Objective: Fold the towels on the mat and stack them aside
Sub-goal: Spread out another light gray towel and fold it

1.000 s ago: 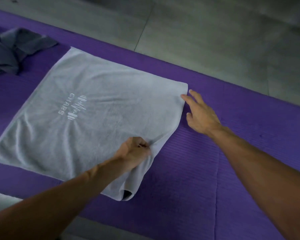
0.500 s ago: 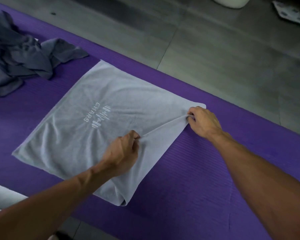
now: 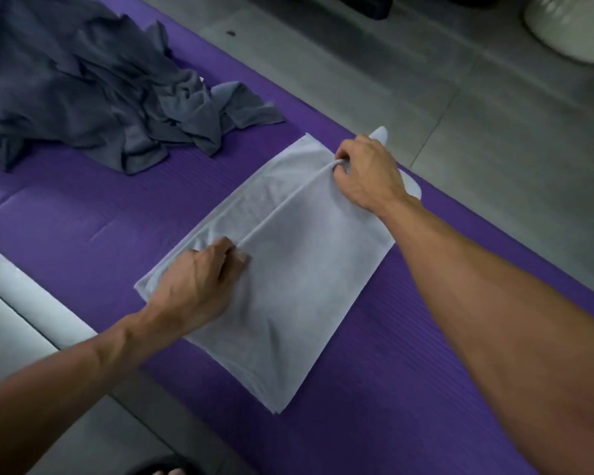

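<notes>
A pale grey rectangular terry towel (image 3: 299, 289) lies on the ribbed purple foam mat (image 3: 83, 234), doubled over so that 1 layer rests on another, with a strip of the lower layer showing along its left side. The free edge of the upper layer runs as a taut ridge between the 2 hands. The left hand (image 3: 199, 282) has its fingers curled and pinches that edge at the near end, knuckles resting on the cloth. The right hand (image 3: 364, 173) is likewise curled tight round the far end of the same edge, near the towel's far corner, which reaches the mat's far border. Both forearms stretch out over the mat, the right 1 crossing the towel's right side. To the far left on the mat sits a crumpled heap of dark grey towels (image 3: 93, 84), well apart from the pale one. Beyond the mat is a grey tiled floor (image 3: 494, 114), and at the top right corner stands a white rounded pot (image 3: 570, 29) whose contents cannot be made out.
</notes>
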Available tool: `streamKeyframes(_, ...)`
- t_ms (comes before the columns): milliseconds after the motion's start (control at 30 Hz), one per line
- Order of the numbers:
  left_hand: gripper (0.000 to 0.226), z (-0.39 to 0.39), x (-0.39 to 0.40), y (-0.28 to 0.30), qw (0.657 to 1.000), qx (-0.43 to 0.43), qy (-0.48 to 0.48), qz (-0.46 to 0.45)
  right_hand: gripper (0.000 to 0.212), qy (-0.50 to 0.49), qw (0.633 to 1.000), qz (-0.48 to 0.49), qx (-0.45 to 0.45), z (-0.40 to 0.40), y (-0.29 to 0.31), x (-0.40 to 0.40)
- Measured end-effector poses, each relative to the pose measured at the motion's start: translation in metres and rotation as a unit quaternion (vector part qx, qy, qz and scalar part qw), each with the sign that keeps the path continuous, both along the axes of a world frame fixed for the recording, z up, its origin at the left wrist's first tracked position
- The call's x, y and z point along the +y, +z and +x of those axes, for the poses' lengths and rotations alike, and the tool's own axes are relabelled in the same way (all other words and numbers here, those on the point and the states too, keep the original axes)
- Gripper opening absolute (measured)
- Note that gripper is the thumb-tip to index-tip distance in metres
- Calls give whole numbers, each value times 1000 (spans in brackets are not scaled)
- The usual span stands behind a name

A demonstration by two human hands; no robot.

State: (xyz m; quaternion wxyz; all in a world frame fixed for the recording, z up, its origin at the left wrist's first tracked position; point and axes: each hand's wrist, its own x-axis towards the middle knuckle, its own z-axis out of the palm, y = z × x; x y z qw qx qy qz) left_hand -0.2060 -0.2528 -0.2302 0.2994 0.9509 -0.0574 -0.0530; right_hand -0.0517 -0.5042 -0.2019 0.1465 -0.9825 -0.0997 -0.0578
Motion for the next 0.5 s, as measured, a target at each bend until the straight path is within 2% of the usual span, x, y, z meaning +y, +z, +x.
streamKeyframes(200,28,15,54,-16,997,-2,68,35,15,35,999,-37,10,39,-26,67)
streamKeyframes(300,30,21,67,-26,989,26,62,129,17,31,997,-66,40,47,-39,82)
streamKeyframes(333,30,22,69,-29,985,32,56,163,21,27,996,-66,60,49,-43,85)
streamKeyframes(400,25,24,71,-30,976,34,55,209,42,30,991,-40,121,49,-47,89)
streamKeyframes(467,22,27,70,-26,972,13,58,227,62,42,986,-10,163,45,-48,88)
streamKeyframes(500,26,28,69,-25,974,-13,49,221,65,45,986,3,163,43,-48,85)
